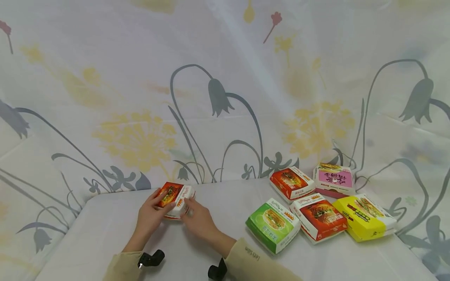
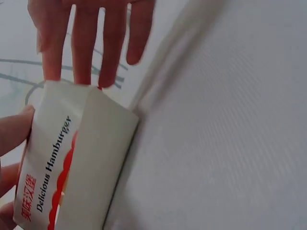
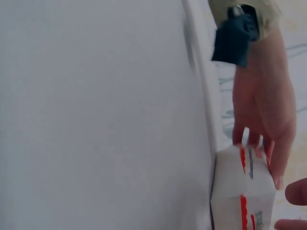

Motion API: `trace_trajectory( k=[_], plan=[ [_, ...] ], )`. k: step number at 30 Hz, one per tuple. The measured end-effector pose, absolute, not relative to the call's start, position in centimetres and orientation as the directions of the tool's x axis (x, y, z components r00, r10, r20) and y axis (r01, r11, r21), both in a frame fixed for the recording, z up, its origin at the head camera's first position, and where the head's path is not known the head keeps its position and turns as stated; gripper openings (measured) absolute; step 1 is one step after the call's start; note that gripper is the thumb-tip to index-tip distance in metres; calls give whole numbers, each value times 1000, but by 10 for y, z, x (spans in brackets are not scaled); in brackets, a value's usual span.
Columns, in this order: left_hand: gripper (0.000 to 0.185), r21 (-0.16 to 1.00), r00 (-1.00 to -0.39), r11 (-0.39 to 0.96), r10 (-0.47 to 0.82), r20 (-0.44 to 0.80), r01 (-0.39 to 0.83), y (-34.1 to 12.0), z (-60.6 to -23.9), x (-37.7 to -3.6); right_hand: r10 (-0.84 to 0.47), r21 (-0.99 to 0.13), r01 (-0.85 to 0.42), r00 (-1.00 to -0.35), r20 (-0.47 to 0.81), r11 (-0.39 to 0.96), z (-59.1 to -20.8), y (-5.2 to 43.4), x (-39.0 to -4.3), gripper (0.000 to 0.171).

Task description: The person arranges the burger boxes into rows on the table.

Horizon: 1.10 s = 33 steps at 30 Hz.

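A: Box [image 1: 178, 197], where was it?

B: Left part of the bench [image 1: 116, 210], between left hand [image 1: 150, 214] and right hand [image 1: 201, 218]. Red-and-white top faced up, looked closed. Sat low; couldn't tell if the whole base touched.

A: Left hand state?

B: Grasping the box's left end, thumb over the top, fingers round the far side.

A: Right?

B: Not clenched. Left wrist view had its fingers straight, tips at the box's right end, thumb off it. No firm grip that I could see.

A: Other boxes?

B: Five, over on the right. Green box [image 1: 273, 224] nearest the person, front red box [image 1: 319, 216] just beside it, yellow box [image 1: 365, 216] past that, back red box [image 1: 291, 182] and pink box [image 1: 334, 179] behind. No hand on any.

A: How far along?

B: My read: partway through handling one box. Done: left hand had a hold, right hand was at the other end. Remaining: letting go, at least; that box wasn't released and stood well apart from the five.

A: The five, finished or waiting?

B: Couldn't tell from this. They lay at odd angles, close together, not stacked, all apparently closed.
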<state>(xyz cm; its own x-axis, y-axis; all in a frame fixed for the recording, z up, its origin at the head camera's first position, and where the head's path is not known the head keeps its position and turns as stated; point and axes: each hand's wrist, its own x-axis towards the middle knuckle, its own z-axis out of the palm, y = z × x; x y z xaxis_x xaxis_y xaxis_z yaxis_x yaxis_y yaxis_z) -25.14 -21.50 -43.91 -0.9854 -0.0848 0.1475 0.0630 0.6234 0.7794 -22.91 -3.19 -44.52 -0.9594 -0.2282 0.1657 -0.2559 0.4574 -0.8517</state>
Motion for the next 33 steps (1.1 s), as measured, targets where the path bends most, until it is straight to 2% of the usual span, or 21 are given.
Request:
trace_trajectory(
  k=[8, 17, 24, 30, 33],
  plan=[
    [64, 769, -983, 620, 23, 180, 155, -227, -443, -256, -178, -882, -249, -965, 191, 401, -435, -19, -251, 51],
    [58, 736, -949, 600, 191, 249, 314, -246, -448, -259, -296, -838, -271, -945, 139, 474, -437, -16, -262, 49],
    [50, 678, -915, 627, 164, 368, 384, -244, -447, -258, -290, -862, -261, -947, 141, 434, -445, -14, -262, 48],
    [41, 540, -820, 709, 97, 564, 454, -239, -446, -252, -315, -821, -297, -937, 152, 487, -443, -16, -259, 50],
    [35, 489, -788, 738, 94, 608, 465, -235, -443, -249, -330, -797, -305, -933, 142, 522, -440, -18, -257, 54]
  ],
)
